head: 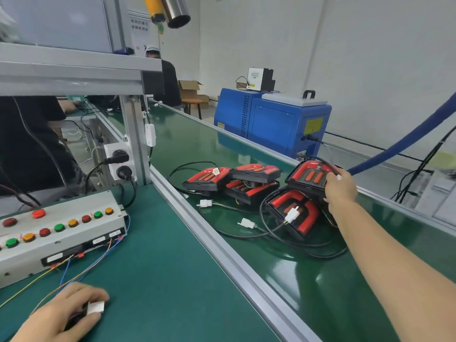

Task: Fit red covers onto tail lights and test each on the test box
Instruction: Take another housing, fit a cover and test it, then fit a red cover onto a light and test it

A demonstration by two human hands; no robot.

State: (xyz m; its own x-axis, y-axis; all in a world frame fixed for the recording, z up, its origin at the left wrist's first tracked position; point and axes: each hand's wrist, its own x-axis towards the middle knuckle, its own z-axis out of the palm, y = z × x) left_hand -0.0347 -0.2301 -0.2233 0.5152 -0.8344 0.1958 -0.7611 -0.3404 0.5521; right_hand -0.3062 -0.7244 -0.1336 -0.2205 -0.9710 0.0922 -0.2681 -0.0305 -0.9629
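Several red-covered tail lights with black cables lie bunched on the green conveyor belt [308, 287]. My right hand [340, 188] reaches far out and grips the right edge of the farthest tail light [308, 175], which is tilted up. Below it lies another tail light [293, 213] with a white plug on top. Two more tail lights [208, 178] [254, 183] sit to the left. The grey test box [61, 233] with red, green and orange buttons stands at the left on the bench mat. My left hand [66, 314] rests on the mat near me and pinches the white connector [95, 307] of the box's wires.
An aluminium rail [222, 245] divides the bench mat from the belt. A frame post with a socket block [121, 164] stands behind the test box. A blue machine [271, 119] and a blue hose [404, 141] are beyond the belt. Other people work at the far left.
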